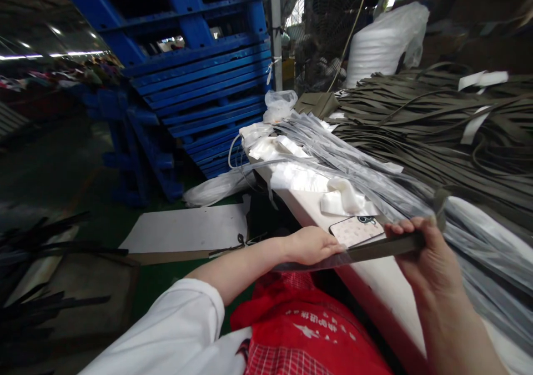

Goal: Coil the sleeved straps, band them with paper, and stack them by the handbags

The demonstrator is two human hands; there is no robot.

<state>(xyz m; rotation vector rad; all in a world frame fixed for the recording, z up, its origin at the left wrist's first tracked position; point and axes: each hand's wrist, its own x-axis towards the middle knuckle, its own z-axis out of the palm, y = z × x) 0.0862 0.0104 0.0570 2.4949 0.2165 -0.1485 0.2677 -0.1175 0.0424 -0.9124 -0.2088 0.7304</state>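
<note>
A dark olive strap stretches between my two hands, just above the front edge of the white table. My left hand is closed on its left part. My right hand grips the strap farther right, with fingers curled round it, and a loop rises behind that hand. Close behind the strap lies a phone in a pale patterned case, partly covered by white strips. Long grey strips with a plastic-like sheen run across the table beyond my hands.
A large pile of olive straps spreads at the right. Stacked blue pallets stand behind the table at the left. A white sheet lies low at the left. Plastic-wrapped white rolls stand at the back, near a grey pole.
</note>
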